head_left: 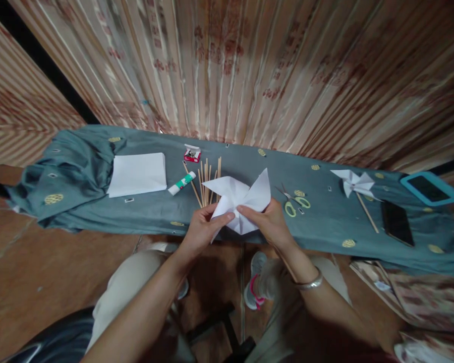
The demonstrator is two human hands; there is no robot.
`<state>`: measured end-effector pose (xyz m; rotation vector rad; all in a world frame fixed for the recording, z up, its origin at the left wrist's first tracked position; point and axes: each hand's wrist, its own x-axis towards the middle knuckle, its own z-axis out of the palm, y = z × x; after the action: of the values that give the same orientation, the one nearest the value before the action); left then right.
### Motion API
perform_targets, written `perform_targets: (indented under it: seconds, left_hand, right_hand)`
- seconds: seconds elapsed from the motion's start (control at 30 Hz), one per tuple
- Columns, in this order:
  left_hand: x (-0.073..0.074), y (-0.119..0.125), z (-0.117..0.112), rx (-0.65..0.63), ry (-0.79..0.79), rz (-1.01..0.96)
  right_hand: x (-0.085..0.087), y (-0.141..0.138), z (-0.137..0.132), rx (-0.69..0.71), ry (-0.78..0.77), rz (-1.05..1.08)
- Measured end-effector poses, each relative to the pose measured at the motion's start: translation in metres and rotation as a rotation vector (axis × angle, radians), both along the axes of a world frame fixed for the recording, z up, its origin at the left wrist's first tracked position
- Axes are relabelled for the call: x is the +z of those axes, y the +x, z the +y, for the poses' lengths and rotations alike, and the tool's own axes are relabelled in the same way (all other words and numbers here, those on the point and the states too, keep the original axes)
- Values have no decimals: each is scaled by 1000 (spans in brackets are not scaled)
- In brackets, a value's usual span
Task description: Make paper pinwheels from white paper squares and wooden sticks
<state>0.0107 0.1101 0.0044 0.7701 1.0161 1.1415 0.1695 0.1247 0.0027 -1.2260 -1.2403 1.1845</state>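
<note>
A white paper pinwheel [236, 194] is held up between my two hands, over the front edge of the cloth-covered table. My left hand [204, 227] grips its lower left side, thumb lying on the paper near the middle. On the other side, my right hand [268, 219] pinches it with the thumb pressed close to the centre, where the folded points meet. Its blades stick out to the upper left and upper right. Just behind it lie several thin wooden sticks [206, 176], partly hidden by the paper. The fingers under the paper are out of sight.
Left of the sticks are a glue stick [182, 183], an open red box [192, 153] of small items and a stack of white paper [138, 174]. To the right lie green-handled scissors [295, 201], a finished pinwheel [353, 182] on a stick, a phone [397, 222] and a blue-framed tablet [431, 188].
</note>
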Motion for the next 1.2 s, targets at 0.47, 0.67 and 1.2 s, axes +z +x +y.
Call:
perform_targets:
  seconds: [0.47,0.67,1.2]
  left_hand:
    - [-12,-4,4,-15,-93,30]
    - [-22,-1,2,-1,-120,-49]
    - [13,-92,30,685,76,-120]
  right_hand:
    - [-5,1,-3,69,89,-324]
    - [4,6,-1,156,93,-402]
    - [-24,-2,47,15,214,-506]
